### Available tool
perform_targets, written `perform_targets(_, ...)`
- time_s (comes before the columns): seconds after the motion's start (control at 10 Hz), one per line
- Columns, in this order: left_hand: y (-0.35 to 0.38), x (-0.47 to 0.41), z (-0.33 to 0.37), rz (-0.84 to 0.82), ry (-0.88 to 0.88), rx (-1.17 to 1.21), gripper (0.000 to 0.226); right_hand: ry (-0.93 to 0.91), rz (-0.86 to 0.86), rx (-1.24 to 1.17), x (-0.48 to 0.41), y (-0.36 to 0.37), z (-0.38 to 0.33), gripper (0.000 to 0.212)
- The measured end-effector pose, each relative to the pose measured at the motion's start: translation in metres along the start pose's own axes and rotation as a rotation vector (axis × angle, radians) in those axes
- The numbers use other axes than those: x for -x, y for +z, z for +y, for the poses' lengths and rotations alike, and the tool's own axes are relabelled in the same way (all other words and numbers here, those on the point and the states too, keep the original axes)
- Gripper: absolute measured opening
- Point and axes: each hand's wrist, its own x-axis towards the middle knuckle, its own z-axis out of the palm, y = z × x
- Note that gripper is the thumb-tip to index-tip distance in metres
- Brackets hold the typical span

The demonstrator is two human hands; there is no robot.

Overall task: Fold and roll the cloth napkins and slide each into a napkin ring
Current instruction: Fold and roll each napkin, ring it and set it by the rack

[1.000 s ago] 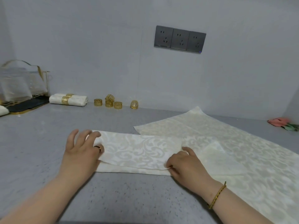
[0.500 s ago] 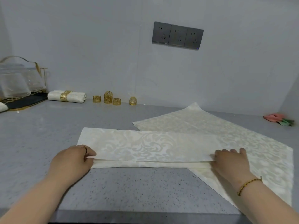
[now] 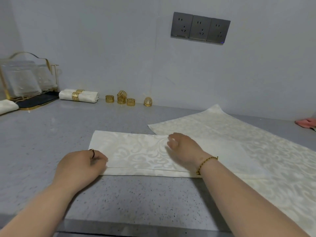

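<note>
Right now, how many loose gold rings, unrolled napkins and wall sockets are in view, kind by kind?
Loose gold rings: 5
Unrolled napkins: 2
Wall sockets: 3
Total: 10

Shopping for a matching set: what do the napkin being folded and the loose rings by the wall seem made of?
Folded napkin: woven cream cloth, probably damask; its scroll pattern shows a soft sheen. Loose rings: gold-coloured metal, it seems, shiny, with openwork fretting; plating cannot be told.
</note>
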Motion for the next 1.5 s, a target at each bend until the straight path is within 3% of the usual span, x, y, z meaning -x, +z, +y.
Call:
perform_targets(0.2,-0.006,-0.008,0.014,-0.011,0.001,-0.177,0.021,0.009,-0.094,0.13,-0.015,0.034,0.004,0.055)
perform_targets(0.4,0.031,-0.044,0.078,-0.216,0.351,-0.207,0.041,0.005,-0.082,0.127,-0.015,0.034,0.004,0.055)
perform_targets(0.5,0.063,-0.061,0.097,-0.291,0.431,-0.374,0.05,-0.001,-0.074,0.128,-0.014,0.035,0.005,0.055)
perform_targets(0.7,0.089,-0.072,0.073,-0.444,0.251,-0.415,0.059,-0.002,-0.079,0.117,-0.017,0.035,0.006,0.055)
perform_targets(1.0,0.04,-0.087,0.006,-0.403,-0.022,-0.53,0.058,0.0,-0.091,0.111,-0.016,0.034,0.005,0.055)
perform_targets(1.1,0.028,-0.093,-0.003,-0.388,-0.02,-0.567,0.058,0.003,-0.091,0.111,-0.015,0.034,0.005,0.055)
perform_targets(1.3,0.007,-0.113,0.001,-0.364,-0.146,-0.33,0.054,-0.001,-0.091,0.107,-0.015,0.033,0.004,0.055)
perform_targets(1.4,0.013,-0.107,0.005,-0.185,-0.058,-0.221,0.024,-0.002,-0.088,0.109,-0.015,0.034,0.004,0.055)
perform_targets(1.5,0.019,-0.098,0.008,-0.173,-0.017,0.079,0.023,-0.002,-0.089,0.109,-0.017,0.034,0.004,0.055)
